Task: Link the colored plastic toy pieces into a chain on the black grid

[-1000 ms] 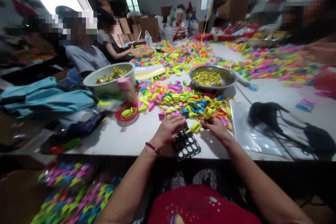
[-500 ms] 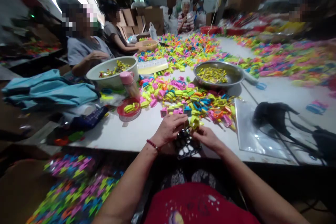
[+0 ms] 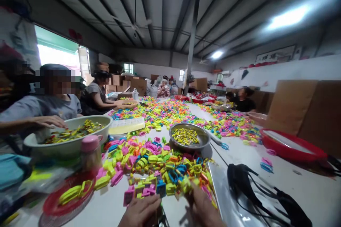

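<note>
At the near table edge, my left hand (image 3: 141, 211) is bent over with its fingers together; its thumb and whatever lies under the fingers are hidden. Beside those fingers shows the edge of a dark openwork tray (image 3: 163, 220), mostly cut off by the frame. My right hand (image 3: 204, 205), smeared by motion, has its fingers closed around a yellow plastic piece (image 3: 186, 186) just above the table. Square-faced pink and blue pieces (image 3: 146, 188) stand just beyond my left hand. Behind them spreads a pile of colourful looped plastic pieces (image 3: 149, 158), resembling toy watches.
A steel bowl (image 3: 205, 140) holds small yellow pieces. On the left are a red dish (image 3: 49, 207), a pink-lidded bottle (image 3: 90, 154) and a pale green basin (image 3: 34, 147) with a co-worker's hand over it. Black straps (image 3: 242, 188) lie on clear plastic at right.
My view has tilted up, showing the ceiling and bringing my hands to the bottom edge. My right hand has moved away from my left and the tray, carrying the yellow piece.
</note>
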The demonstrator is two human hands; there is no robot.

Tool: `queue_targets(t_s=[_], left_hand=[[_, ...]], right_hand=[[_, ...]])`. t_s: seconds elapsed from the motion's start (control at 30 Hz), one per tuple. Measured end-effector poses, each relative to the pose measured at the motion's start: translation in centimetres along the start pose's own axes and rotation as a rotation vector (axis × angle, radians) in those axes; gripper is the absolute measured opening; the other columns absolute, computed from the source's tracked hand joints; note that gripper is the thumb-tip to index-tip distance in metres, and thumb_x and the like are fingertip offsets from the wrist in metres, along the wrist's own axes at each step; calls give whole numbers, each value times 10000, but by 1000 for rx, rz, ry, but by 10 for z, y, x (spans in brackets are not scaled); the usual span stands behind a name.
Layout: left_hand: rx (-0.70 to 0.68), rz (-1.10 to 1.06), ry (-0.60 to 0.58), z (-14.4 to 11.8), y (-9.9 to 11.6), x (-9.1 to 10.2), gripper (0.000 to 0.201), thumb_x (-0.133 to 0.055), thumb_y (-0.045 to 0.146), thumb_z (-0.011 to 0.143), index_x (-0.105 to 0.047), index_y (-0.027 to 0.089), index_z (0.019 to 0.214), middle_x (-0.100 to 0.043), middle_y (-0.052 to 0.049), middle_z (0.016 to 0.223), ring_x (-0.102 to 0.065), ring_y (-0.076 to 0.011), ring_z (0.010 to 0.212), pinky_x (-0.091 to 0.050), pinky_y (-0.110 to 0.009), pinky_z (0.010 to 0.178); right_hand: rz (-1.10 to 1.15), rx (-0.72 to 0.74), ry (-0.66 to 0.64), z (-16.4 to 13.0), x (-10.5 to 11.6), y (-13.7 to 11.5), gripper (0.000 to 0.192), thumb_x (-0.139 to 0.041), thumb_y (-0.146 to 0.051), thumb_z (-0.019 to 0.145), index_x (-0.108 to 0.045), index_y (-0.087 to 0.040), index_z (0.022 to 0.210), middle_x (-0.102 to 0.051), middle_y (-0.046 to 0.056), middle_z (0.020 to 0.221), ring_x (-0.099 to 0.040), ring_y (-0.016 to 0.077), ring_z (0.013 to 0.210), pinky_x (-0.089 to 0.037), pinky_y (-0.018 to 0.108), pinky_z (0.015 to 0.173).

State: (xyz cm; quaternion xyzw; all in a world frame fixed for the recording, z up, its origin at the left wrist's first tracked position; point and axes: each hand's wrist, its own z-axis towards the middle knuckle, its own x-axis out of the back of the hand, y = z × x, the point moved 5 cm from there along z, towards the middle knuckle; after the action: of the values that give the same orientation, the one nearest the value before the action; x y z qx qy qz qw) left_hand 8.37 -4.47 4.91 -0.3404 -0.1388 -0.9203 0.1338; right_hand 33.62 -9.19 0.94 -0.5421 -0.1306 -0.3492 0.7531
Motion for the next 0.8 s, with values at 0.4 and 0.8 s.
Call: queue_targets(t_s=[0.4, 0.8], left_hand=[[109, -180, -281, 8, 27, 1, 331, -559, 264, 932, -605, 237, 1258, -645, -85, 1287, -604, -203, 1189, -456, -389, 969], [106, -182, -303, 10, 28, -2, 331, -553, 296, 945, -582, 243, 1270, -640, -74, 1296, -591, -198, 1200, -403, -381, 964]], right_hand=[[538, -340, -100, -32, -38, 2, 378, -701, -467, 692, -669, -152, 899, -675, 64, 801, -612, 194, 705, -499, 323, 661], [193, -135, -193, -23, -62, -9, 152, -563, -273, 721, -676, -175, 748, -665, 26, 709, -586, 178, 673, -424, 264, 630]])
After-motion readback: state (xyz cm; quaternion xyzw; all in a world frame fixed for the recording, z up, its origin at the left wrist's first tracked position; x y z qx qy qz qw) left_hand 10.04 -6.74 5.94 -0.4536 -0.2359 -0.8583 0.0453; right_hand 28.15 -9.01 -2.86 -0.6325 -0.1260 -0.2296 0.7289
